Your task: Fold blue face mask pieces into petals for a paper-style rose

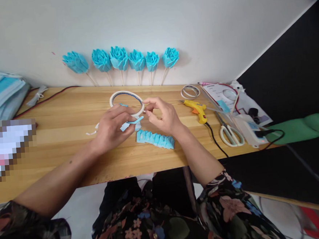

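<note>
My left hand (pixel 113 124) is closed on a small folded piece of light blue paper (pixel 139 119), which sticks out past its fingertips. My right hand (pixel 165 117) has thumb and index finger drawn together at the right edge of a large roll of white tape (pixel 116 95), seemingly at the tape's edge. Beneath the left fingers lie more light blue pieces (pixel 136 126), partly hidden. Just in front of the hands, a row of overlapping folded blue pieces (pixel 155 139) rests on the wooden table.
Several blue paper flowers (pixel 119 58) on thin sticks lean against the wall. Rightward lie a smaller tape roll (pixel 190 92), a yellow glue gun (pixel 198 110), white-handled scissors (pixel 231 134) and a power strip (pixel 249 129). Blue sheets (pixel 4 94) are stacked at left.
</note>
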Demonstrator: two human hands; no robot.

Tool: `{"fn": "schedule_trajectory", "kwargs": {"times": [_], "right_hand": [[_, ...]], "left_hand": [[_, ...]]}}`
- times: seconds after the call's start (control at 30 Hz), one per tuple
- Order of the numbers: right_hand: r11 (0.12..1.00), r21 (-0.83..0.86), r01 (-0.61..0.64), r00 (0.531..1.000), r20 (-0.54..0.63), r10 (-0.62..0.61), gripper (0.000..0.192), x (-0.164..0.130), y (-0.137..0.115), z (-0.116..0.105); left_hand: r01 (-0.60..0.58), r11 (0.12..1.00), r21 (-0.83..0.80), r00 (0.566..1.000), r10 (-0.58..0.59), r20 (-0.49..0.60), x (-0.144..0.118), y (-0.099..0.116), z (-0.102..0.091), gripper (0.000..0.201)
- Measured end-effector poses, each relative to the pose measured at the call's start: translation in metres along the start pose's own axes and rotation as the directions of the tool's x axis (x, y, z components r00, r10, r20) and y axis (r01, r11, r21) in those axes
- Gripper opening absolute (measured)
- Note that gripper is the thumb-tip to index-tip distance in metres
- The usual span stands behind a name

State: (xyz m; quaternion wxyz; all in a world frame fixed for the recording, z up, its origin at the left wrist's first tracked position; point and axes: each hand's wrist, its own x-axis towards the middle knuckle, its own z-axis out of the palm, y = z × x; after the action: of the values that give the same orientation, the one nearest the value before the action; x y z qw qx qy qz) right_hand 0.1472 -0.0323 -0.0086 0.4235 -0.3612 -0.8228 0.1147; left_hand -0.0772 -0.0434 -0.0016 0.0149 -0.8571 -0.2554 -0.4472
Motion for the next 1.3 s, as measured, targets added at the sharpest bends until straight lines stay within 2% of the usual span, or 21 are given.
{"fn": "schedule_trajectory", "kwargs": {"times": [0.13, 0.3, 0.4, 0.5, 0.57, 0.63, 0.67, 0.7, 0.73, 0.8, 0.83, 0.87, 0.9, 0.93, 1.07, 1.13, 1.2, 1.27, 1.3], "right_hand": [[0.999, -0.047, -0.002, 0.999, -0.055, 0.0, 0.012, 0.0, 0.003, 0.001], [0.996, -0.042, -0.073, 0.996, -0.062, 0.071, 0.015, 0.004, 0.006, 0.003], [0.996, -0.03, -0.079, 0.996, 0.027, 0.08, 0.02, 0.008, -0.001, -0.003], [0.997, -0.03, -0.077, 0.982, 0.17, 0.081, 0.024, 0.009, -0.015, -0.023], [0.987, -0.107, -0.119, 0.971, 0.194, 0.138, 0.024, -0.001, -0.022, -0.046], [0.949, -0.243, -0.202, 0.953, 0.176, 0.248, 0.024, -0.022, -0.025, -0.076], [0.898, -0.345, -0.274, 0.931, 0.14, 0.338, 0.025, -0.037, -0.024, -0.093], [0.809, -0.466, -0.36, 0.888, 0.095, 0.45, 0.025, -0.054, -0.021, -0.11], [0.686, -0.581, -0.437, 0.825, 0.044, 0.563, 0.026, -0.071, -0.017, -0.126], [0.375, -0.761, -0.529, 0.658, -0.088, 0.748, 0.033, -0.105, -0.007, -0.154], [0.226, -0.812, -0.538, 0.575, -0.157, 0.803, 0.034, -0.119, -0.002, -0.164], [0.124, -0.845, -0.52, 0.508, -0.19, 0.84, 0.035, -0.131, 0.004, -0.17], [0.064, -0.859, -0.507, 0.463, -0.209, 0.861, 0.036, -0.14, 0.008, -0.174], [0.037, -0.866, -0.498, 0.443, -0.218, 0.869, 0.037, -0.147, 0.012, -0.175], [0.06, -0.87, -0.49, 0.476, -0.208, 0.855, 0.037, -0.153, 0.015, -0.176], [0.081, -0.847, -0.525, 0.462, -0.204, 0.863, 0.038, -0.155, 0.011, -0.185], [0.098, -0.795, -0.599, 0.427, -0.214, 0.879, 0.041, -0.16, 0.002, -0.2], [0.186, -0.7, -0.69, 0.449, -0.212, 0.868, 0.045, -0.167, -0.009, -0.214], [0.274, -0.609, -0.744, 0.487, -0.214, 0.846, 0.048, -0.171, -0.015, -0.218]], "left_hand": [[0.006, 1.0, 0.008, 1.0, -0.006, -0.024, -0.001, -0.002, 0.001, 0.006], [0.023, 1.0, -0.005, 0.997, -0.024, -0.073, -0.002, -0.01, 0.002, 0.007], [-0.019, 0.999, -0.035, 0.992, 0.014, -0.128, -0.003, -0.017, 0.002, 0.013], [-0.039, 0.998, -0.044, 0.986, 0.031, -0.166, -0.003, -0.025, 0.004, 0.014], [-0.036, 0.997, -0.061, 0.978, 0.022, -0.207, -0.002, -0.028, 0.005, 0.013], [-0.023, 0.997, -0.075, 0.976, 0.007, -0.218, -0.001, -0.028, 0.005, 0.013], [-0.016, 0.996, -0.084, 0.976, -0.003, -0.218, 0.0, -0.028, 0.004, 0.013], [-0.007, 0.996, -0.093, 0.978, -0.013, -0.21, 0.0, -0.027, 0.004, 0.014], [-0.004, 0.995, -0.103, 0.979, -0.017, -0.205, 0.0, -0.026, 0.004, 0.014], [-0.01, 0.993, -0.12, 0.981, -0.014, -0.195, 0.0, -0.025, 0.005, 0.014], [-0.018, 0.992, -0.127, 0.981, -0.007, -0.192, -0.001, -0.025, 0.006, 0.013], [-0.026, 0.99, -0.137, 0.981, -0.001, -0.193, -0.001, -0.025, 0.006, 0.013], [-0.026, 0.988, -0.15, 0.983, -0.002, -0.184, -0.001, -0.025, 0.007, 0.013], [-0.022, 0.986, -0.166, 0.984, -0.008, -0.177, -0.002, -0.025, 0.007, 0.012], [-0.006, 0.979, -0.202, 0.989, -0.024, -0.147, -0.002, -0.027, 0.007, 0.013], [-0.026, 0.982, -0.189, 0.986, -0.006, -0.168, -0.002, -0.028, 0.007, 0.013], [-0.02, 0.984, -0.179, 0.985, -0.011, -0.173, -0.003, -0.029, 0.006, 0.012], [0.03, 0.978, -0.208, 0.987, -0.062, -0.15, -0.004, -0.029, 0.006, 0.01], [0.066, 0.968, -0.241, 0.986, -0.101, -0.136, -0.005, -0.028, 0.007, 0.008]]}}
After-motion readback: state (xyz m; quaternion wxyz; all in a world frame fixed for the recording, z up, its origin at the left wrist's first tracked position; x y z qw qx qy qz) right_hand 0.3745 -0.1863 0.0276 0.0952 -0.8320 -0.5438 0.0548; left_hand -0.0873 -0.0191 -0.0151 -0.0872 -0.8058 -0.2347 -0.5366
